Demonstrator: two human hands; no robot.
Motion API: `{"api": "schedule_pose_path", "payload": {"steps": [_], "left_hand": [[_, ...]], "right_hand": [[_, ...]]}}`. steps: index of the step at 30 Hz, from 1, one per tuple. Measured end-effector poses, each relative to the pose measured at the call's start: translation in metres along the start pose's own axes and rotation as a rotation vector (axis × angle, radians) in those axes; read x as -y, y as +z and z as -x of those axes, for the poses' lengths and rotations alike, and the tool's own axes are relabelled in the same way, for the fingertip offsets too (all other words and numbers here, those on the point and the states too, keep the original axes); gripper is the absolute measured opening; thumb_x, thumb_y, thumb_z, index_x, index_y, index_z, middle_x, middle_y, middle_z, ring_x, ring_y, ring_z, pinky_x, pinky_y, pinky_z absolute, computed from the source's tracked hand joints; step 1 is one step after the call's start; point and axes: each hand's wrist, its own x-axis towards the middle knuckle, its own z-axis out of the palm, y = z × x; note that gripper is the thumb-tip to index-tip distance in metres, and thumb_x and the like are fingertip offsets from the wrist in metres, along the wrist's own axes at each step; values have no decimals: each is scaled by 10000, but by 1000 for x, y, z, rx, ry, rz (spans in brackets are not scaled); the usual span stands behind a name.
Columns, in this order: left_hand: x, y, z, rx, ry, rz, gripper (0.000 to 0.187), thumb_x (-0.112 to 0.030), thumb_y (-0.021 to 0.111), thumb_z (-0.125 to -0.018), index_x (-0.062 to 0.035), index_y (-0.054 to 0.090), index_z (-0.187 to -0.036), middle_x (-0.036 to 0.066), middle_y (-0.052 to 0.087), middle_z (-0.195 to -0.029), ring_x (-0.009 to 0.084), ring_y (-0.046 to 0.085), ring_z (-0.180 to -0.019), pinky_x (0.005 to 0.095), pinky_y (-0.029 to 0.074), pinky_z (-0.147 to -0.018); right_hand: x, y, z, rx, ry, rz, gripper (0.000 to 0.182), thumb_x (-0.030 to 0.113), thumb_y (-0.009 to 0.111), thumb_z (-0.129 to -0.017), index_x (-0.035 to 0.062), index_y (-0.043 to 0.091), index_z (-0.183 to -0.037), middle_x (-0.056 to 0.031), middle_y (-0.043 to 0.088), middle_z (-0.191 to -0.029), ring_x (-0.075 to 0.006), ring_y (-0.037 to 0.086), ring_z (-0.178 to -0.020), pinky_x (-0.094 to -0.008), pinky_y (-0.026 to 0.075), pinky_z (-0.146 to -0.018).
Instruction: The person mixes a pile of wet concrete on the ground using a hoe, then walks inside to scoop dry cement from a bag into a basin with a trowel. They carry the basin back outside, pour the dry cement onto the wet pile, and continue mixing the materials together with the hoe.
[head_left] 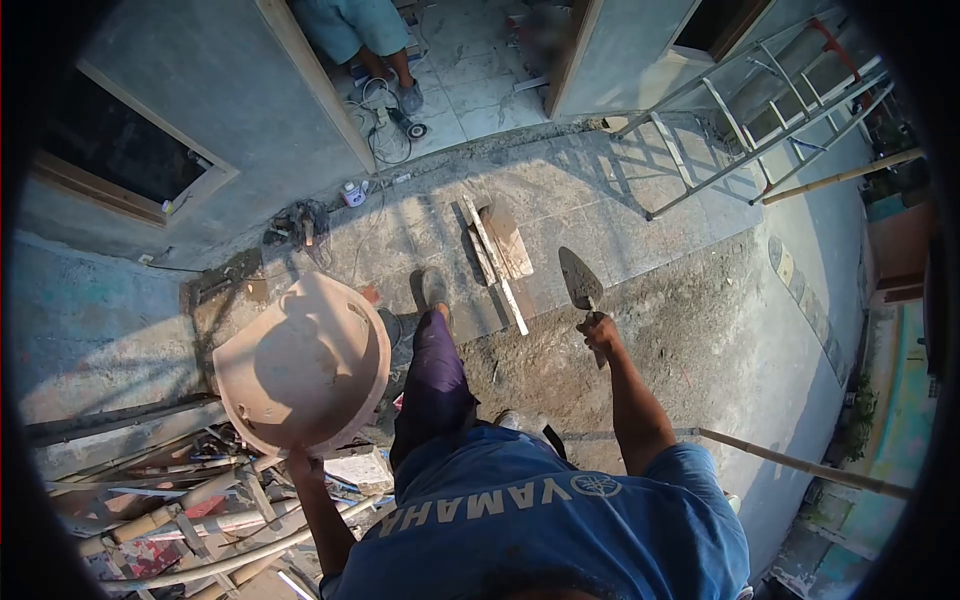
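My right hand (598,332) is closed around the handle of a pointing trowel (580,278), whose pointed, mortar-smeared blade faces away from me over the concrete strip. On the other side, my left hand (303,464) grips the near rim of a large pinkish plastic basin (352,395). The basin is tilted so its inside faces up, with a dark shadow across it and dried residue on the wall. Between the two, a flat board (512,250) and long wooden strips (497,262) lie on the concrete ahead of my foot.
A metal ladder (735,130) lies at the upper right. In the doorway a person's legs (375,40) show beside an angle grinder (405,123) and its cord. Bamboo poles and scrap wood (200,500) are piled at lower left. A small can (353,193) stands by the wall.
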Motion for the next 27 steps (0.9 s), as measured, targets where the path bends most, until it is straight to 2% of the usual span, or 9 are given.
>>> {"api": "schedule_pose_path", "payload": {"steps": [4, 10, 13, 14, 17, 18, 20, 25, 27], "left_hand": [[-37, 74, -108, 148, -131, 138, 462, -42, 546, -801, 33, 458, -1249, 137, 533, -1221, 271, 563, -1100, 406, 488, -922], [-111, 261, -221, 175, -351, -53, 381, -17, 593, -743, -14, 522, -1117, 62, 580, -921, 216, 609, -793, 346, 504, -621], [-119, 319, -259, 578, 29, -209, 316, -44, 628, -732, -76, 559, -1038, 65, 590, -918, 240, 615, -809, 375, 505, -615], [-146, 358, -265, 599, 44, -208, 316, -44, 628, -732, -76, 559, -1038, 65, 590, -918, 240, 615, -809, 375, 505, -615], [-238, 511, -252, 882, 1029, -1203, 341, -42, 632, -624, -73, 580, -959, 165, 611, -844, 403, 596, -820, 423, 495, -708], [-253, 561, -238, 884, 1033, -1204, 341, -42, 632, -624, -73, 580, -959, 165, 611, -844, 403, 596, -820, 423, 495, -708], [-271, 654, -226, 278, -140, -247, 420, -37, 611, -653, -44, 579, -1072, 125, 625, -912, 324, 616, -878, 408, 493, -764], [-284, 835, -281, 466, 330, -524, 417, -47, 571, -676, 25, 585, -1086, 118, 656, -942, 230, 624, -829, 322, 481, -760], [-300, 905, -290, 353, 477, -734, 430, -78, 574, -678, 13, 583, -1098, 181, 667, -963, 306, 653, -860, 377, 498, -764]], "right_hand": [[153, -51, -149, -26, 261, -32, 298, 203, 713, -770, 25, 600, -981, -123, 647, -768, -221, 625, -639, -356, 488, -566], [195, -127, -240, -167, 192, 162, 268, 220, 727, -769, 27, 575, -877, -103, 606, -692, -228, 592, -590, -377, 469, -546], [110, -140, -186, 137, 229, 721, 210, 252, 723, -770, 82, 639, -859, -104, 638, -948, -260, 607, -942, -412, 497, -673], [49, -136, -150, 114, 206, 618, 181, 260, 693, -784, 102, 650, -862, -96, 655, -933, -285, 625, -904, -383, 504, -657], [128, -169, -21, -206, 920, -94, 131, 144, 644, -782, 26, 588, -795, -94, 561, -576, -197, 566, -469, -380, 457, -424], [121, -160, 4, -326, 1023, -150, 133, 123, 653, -773, 20, 572, -798, -93, 569, -570, -193, 571, -468, -374, 457, -420], [128, -155, 27, -308, 1156, -209, 197, 130, 653, -681, 12, 567, -812, -118, 610, -655, -220, 620, -550, -365, 488, -485], [166, -190, -119, -205, 1125, -2, 307, 241, 627, -760, -27, 626, -910, -216, 664, -867, -344, 659, -829, -418, 520, -706], [117, -206, -218, -55, 696, 184, 312, 225, 621, -729, -8, 619, -936, -236, 647, -983, -346, 638, -939, -435, 503, -780]]}}
